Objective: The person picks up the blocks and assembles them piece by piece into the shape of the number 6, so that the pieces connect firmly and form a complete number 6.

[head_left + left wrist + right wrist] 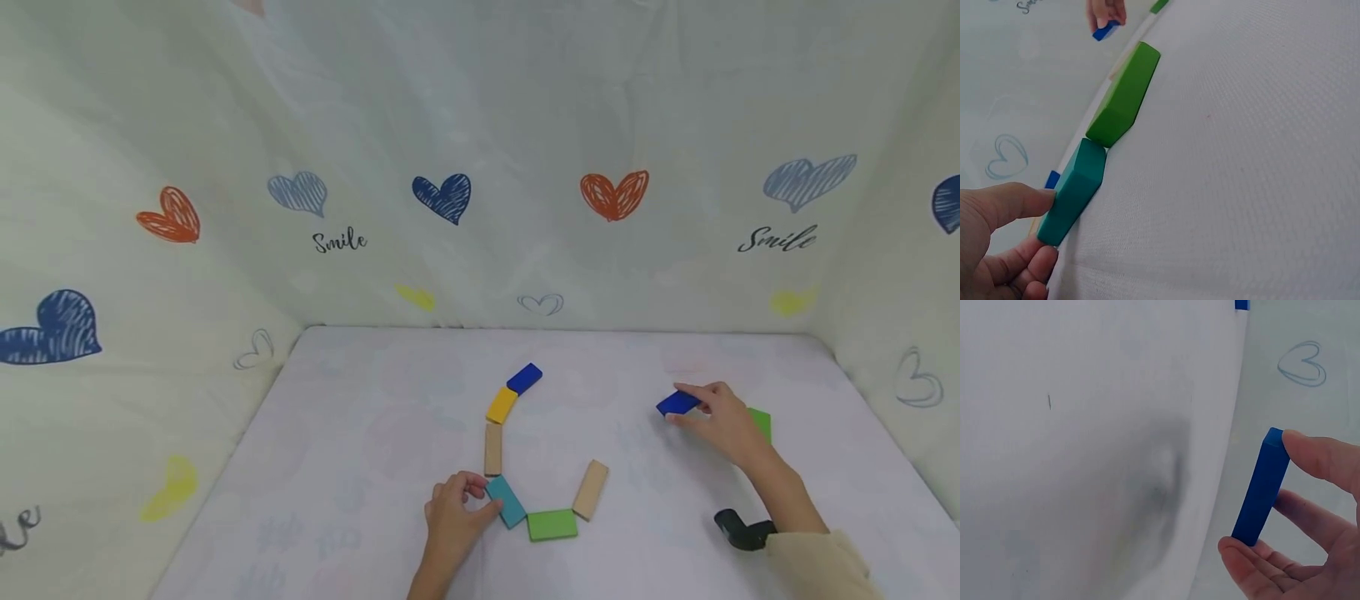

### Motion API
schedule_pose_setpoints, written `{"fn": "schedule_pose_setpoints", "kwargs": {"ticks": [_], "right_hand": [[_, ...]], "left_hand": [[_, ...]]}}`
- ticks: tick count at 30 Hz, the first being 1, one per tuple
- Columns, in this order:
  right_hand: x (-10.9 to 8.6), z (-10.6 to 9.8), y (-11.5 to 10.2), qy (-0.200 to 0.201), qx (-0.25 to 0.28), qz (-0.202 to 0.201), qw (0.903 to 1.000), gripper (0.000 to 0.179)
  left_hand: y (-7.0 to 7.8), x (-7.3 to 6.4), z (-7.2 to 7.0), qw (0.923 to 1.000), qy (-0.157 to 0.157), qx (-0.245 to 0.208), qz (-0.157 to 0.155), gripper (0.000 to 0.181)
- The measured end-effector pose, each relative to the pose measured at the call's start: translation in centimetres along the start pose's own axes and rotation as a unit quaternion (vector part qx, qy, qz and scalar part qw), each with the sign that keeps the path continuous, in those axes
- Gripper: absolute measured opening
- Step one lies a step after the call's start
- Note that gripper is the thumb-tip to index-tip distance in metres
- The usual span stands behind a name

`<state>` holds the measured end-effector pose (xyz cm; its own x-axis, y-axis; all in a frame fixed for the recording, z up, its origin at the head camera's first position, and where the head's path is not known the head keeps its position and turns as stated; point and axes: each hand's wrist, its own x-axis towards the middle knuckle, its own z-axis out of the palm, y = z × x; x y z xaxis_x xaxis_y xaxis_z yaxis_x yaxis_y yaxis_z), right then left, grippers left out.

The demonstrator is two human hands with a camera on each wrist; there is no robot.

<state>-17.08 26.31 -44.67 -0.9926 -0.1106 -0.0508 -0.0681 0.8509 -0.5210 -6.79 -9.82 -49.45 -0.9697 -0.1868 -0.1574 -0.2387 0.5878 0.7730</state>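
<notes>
- While a teal block (507, 502) is pinched by the left hand (452, 515) on the worktop (360, 433), a blue block (677, 403) is held up by the right hand (722, 421), towards the right edge.
- Beside the teal block, a green block (552, 526) is laid.
- Towards the back edge, a second blue block (524, 379) is placed.

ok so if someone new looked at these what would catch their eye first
Most likely the open curve of blocks on the white table. Next, perhaps, the left hand pinching the teal block in that curve, and the right hand holding a blue block above the table at right. Behind them, bold hearts dot the pale backdrop.
</notes>
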Motion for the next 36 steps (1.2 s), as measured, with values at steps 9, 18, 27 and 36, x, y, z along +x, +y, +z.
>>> {"fn": "schedule_pose_setpoints", "kwargs": {"ticks": [9,18,27,36], "right_hand": [[-0.7,1.7,-1.9,0.007,0.021,-0.005,0.9997,0.058],[-1.0,3.0,-4.3,0.007,0.047,0.018,0.9987,0.057],[-0.8,4.2,-5.8,-0.004,0.046,0.036,0.9983,0.060],[-0.6,5.7,-7.3,-0.019,0.059,0.040,0.9973,0.051]], "left_hand": [[-0.2,0.0,0.2,1.0000,0.005,0.000,0.002,0.029],[-0.2,0.1,0.2,1.0000,0.003,-0.002,-0.004,0.029],[0.0,0.1,0.1,1.0000,0.004,0.002,0.000,0.029],[0.1,0.0,0.0,1.0000,0.002,-0.002,-0.003,0.029]]}}
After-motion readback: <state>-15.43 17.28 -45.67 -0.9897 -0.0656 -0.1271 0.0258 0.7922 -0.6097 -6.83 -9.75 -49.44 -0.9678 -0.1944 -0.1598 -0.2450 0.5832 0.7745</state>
